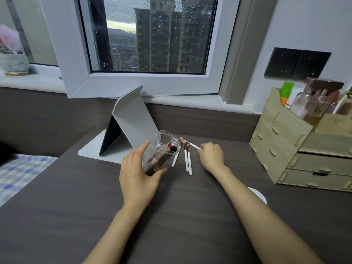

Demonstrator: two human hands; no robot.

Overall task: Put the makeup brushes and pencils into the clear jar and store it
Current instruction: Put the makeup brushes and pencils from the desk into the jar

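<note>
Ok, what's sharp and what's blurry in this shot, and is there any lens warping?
Head view: the left hand tilting the clear jar and the white-handled brushes are fairly sharp; the wooden organizer top right is smeared; the window frame bows from the wide-angle lens; daylight is soft, with raindrops on the glass.

The dark wood-grain surface (190, 216) carries 3 white-handled brushes (187, 161) lying together, a folded grey stand (131, 126) behind them, and a wooden drawer organizer (297, 149) at right.
</note>
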